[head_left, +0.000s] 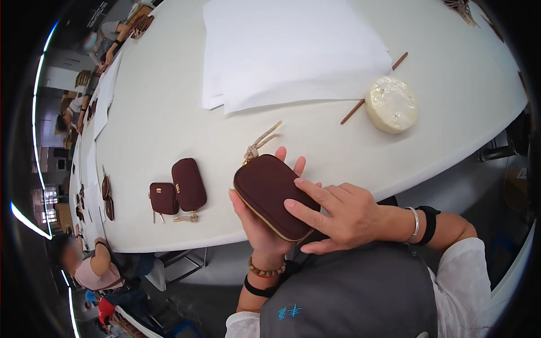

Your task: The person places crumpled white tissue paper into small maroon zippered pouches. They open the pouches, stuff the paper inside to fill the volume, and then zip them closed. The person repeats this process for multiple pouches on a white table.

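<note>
A dark maroon zip pouch (274,188) with a gold zipper along its edge lies in my left hand (256,225), which supports it from beneath with fingertips showing past its far side. Its beige cord pull (260,141) sticks out from the upper left corner. My right hand (344,217) rests on the pouch's right side, fingers stretched out and touching its face, the thumb near the lower edge. Left of my hands, a larger maroon pouch (189,185) and a smaller one (163,199) lie side by side on the white table (149,112).
Sheets of white paper (287,50) cover the far middle of the table. To the right a roll of clear-wrapped tape (391,105) sits over a thin brown stick (352,112). Other people (101,267) work along the left side. The table's near edge curves just before me.
</note>
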{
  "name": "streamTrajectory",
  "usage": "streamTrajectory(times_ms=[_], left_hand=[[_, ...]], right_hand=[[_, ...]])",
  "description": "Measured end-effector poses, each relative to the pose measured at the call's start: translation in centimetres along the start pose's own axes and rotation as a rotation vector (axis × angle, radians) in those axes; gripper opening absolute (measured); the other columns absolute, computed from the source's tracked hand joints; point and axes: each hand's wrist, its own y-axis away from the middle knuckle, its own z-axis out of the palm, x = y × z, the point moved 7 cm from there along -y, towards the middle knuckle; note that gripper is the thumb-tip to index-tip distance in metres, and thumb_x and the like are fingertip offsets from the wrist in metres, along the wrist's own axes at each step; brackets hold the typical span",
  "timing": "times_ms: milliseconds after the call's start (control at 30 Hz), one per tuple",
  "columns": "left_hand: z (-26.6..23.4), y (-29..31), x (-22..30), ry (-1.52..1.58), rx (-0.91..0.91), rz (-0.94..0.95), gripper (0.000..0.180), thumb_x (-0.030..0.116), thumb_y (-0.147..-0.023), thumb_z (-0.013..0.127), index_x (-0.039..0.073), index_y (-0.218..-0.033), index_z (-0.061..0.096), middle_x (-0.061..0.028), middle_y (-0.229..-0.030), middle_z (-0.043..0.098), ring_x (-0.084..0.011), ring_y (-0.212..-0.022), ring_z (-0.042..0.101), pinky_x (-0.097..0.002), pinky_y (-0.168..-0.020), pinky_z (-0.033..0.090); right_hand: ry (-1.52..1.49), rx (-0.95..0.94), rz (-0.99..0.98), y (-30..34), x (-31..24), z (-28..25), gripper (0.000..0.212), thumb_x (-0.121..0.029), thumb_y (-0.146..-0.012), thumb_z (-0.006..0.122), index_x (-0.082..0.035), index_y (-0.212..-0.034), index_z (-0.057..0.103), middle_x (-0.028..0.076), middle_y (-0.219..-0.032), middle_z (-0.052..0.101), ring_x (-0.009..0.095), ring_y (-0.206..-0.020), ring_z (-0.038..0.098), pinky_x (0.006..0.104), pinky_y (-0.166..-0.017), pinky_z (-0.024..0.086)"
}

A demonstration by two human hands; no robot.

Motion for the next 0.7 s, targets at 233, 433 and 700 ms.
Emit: streamTrajectory(times_ms=[233, 433, 700], left_hand=[[0.5, -0.7, 1.1, 0.198, -0.032, -0.017, 0.077, 0.07, -0.09, 0.022, 0.018, -0.146, 0.028, -0.0099, -0.152, 0.025, -0.0317, -0.139, 0.027, -0.0572, -0.108, 0.03], [3.5, -0.7, -1.5, -0.234, -0.081, 0.031, 0.071, 0.066, -0.092, 0.02, 0.024, -0.149, 0.02, -0.0094, -0.15, 0.027, -0.035, -0.135, 0.032, -0.0632, -0.098, 0.038], [0.2, -1.4, 0.7, 0.114, 0.034, -0.031, 0.062, 0.057, -0.096, 0.03, 0.02, -0.145, 0.026, -0.0137, -0.142, 0.039, -0.0319, -0.127, 0.043, -0.0476, -0.099, 0.045]], right_hand=[[-0.007, 0.068, 0.149, -2.2, 3.3, -3.6, 0.079, -0.055, -0.091, 0.046, 0.008, -0.138, 0.036, 0.029, -0.143, 0.034, 0.042, -0.134, 0.033, 0.0489, -0.107, 0.028], [-0.156, -0.065, 0.081, -2.8, -0.5, 1.4, 0.07, -0.046, -0.094, 0.043, 0.006, -0.139, 0.035, 0.026, -0.149, 0.025, 0.042, -0.138, 0.025, 0.0506, -0.111, 0.018], [-0.347, 0.14, -0.078, -1.1, 0.7, -1.6, 0.058, -0.025, -0.078, 0.069, 0.002, -0.125, 0.05, 0.023, -0.133, 0.046, 0.038, -0.123, 0.045, 0.0426, -0.094, 0.043]])
